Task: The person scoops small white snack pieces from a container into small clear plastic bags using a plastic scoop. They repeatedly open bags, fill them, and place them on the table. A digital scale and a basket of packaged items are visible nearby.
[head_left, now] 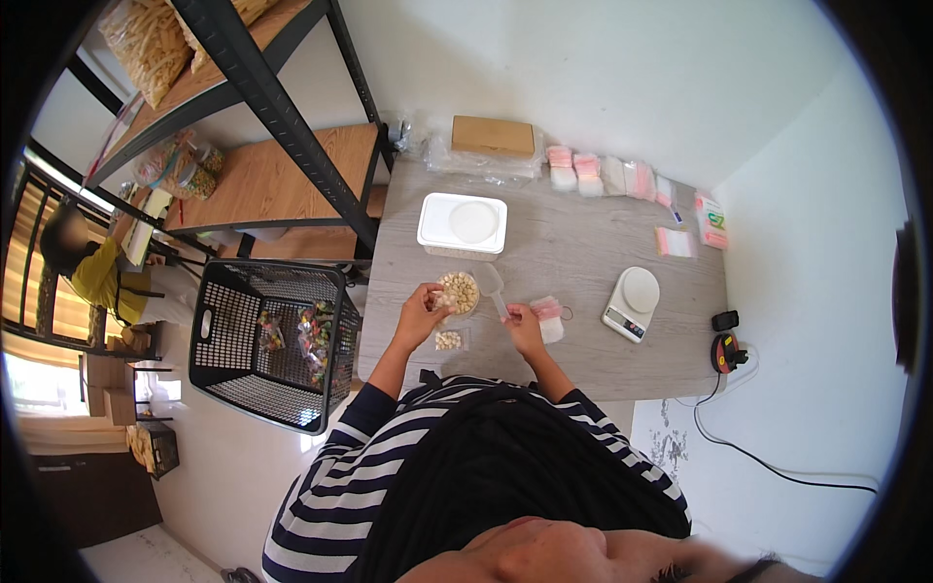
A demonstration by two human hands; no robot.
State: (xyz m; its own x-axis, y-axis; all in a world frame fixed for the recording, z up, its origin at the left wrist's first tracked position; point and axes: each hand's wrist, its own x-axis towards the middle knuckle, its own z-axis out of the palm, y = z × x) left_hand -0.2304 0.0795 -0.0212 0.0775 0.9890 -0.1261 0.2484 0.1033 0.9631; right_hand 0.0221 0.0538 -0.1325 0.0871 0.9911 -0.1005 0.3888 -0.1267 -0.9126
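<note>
My left hand (420, 315) pinches a small clear plastic bag (443, 299) at the near left rim of a round clear tub (477, 304). Pale, round nut-like pieces (461, 283) fill much of that tub. What the pinched bag contains is partly hidden by my fingers. My right hand (525, 329) grips the handle of a translucent plastic scoop (489, 278), its blade beside the tub's right side. A filled zip bag (449, 340) of the same pieces lies in front of the tub. Just right of my right hand rests a stack of small zip bags (549, 328).
A white-lidded container (437, 218) stands behind the tub. To the right is a digital kitchen scale (624, 310). Bag bundles (587, 175) and a cardboard box (493, 135) line the wall. A black basket (226, 393) holds packets at left. Another person (109, 277) works beyond the shelf.
</note>
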